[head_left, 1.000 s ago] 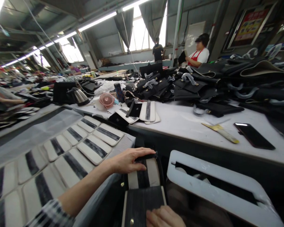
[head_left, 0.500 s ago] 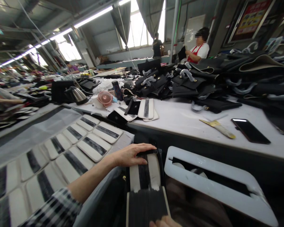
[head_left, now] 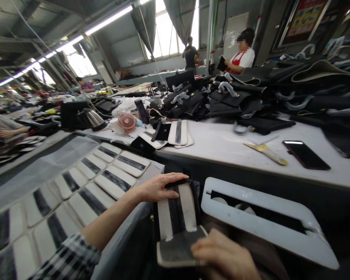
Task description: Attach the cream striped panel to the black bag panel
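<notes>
A black pouch (head_left: 177, 223) lies in front of the near edge of the white tabletop (head_left: 216, 144), beside the right edge of the grey-covered tabletop (head_left: 55, 157); what carries it is hidden. The left hand (head_left: 161, 187) holds its far end, thumb on the striped face and fingers stretched over the rim. The right hand (head_left: 226, 251) is blurred, fingers bent over the right side of the near flap (head_left: 175, 249); I cannot tell whether it pinches or only presses.

As far as shows, the dark stripe is already on the pouch's pale face and on the pale panels (head_left: 115, 181) laid in 2 rows on the grey-covered tabletop. The flap covers only the near part of the pouch, its fold marked with whitish smears, so I judge this piece unfinished; the panels in the rows lie apart from any pouch.

Compared with 0.5 s ago, the right hand has come up from the flap's near end and shows more fully, and the flap looks shorter, its rounded near edge now in sight. The left hand keeps its place on the far end.
</notes>
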A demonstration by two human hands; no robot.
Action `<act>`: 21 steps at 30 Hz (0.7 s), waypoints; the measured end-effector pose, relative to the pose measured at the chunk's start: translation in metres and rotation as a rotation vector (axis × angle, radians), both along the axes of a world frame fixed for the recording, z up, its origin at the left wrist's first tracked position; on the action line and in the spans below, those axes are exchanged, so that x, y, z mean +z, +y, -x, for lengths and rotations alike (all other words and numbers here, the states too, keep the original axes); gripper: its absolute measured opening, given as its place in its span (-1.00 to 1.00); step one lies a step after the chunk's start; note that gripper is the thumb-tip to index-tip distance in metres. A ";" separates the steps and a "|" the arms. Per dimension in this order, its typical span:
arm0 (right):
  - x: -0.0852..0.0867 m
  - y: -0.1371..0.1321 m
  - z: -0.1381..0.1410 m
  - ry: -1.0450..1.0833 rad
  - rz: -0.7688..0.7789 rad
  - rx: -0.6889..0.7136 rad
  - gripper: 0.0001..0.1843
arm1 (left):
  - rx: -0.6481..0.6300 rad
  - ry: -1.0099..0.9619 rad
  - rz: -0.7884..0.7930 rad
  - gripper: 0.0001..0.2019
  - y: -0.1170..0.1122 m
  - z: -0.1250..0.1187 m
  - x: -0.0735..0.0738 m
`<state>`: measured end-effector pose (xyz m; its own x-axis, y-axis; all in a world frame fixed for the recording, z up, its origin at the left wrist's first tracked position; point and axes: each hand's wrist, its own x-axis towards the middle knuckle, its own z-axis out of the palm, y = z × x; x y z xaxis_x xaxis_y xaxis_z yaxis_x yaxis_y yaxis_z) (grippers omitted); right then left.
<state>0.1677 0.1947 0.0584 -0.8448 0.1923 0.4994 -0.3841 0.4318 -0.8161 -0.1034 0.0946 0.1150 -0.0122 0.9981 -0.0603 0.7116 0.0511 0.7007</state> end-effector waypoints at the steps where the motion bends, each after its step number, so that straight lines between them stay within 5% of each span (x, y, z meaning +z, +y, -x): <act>1: 0.003 0.008 0.009 -0.033 0.072 -0.055 -0.83 | 0.010 -0.007 0.004 -0.37 0.000 0.000 0.001; 5: -0.010 0.020 0.042 -0.222 0.255 -0.336 -0.74 | 0.156 -0.165 0.040 -0.54 -0.005 -0.001 0.000; 11: -0.038 -0.002 0.053 -0.340 0.269 -0.403 -0.73 | 0.581 -0.455 -0.189 -0.49 -0.025 -0.012 -0.029; 15: -0.034 -0.009 0.055 -0.333 0.293 -0.427 -0.76 | 0.637 -0.557 -0.259 -0.36 -0.036 -0.018 -0.040; 21: -0.033 -0.016 0.060 -0.278 0.323 -0.470 -0.77 | 0.696 -0.698 -0.287 -0.27 -0.043 -0.028 -0.035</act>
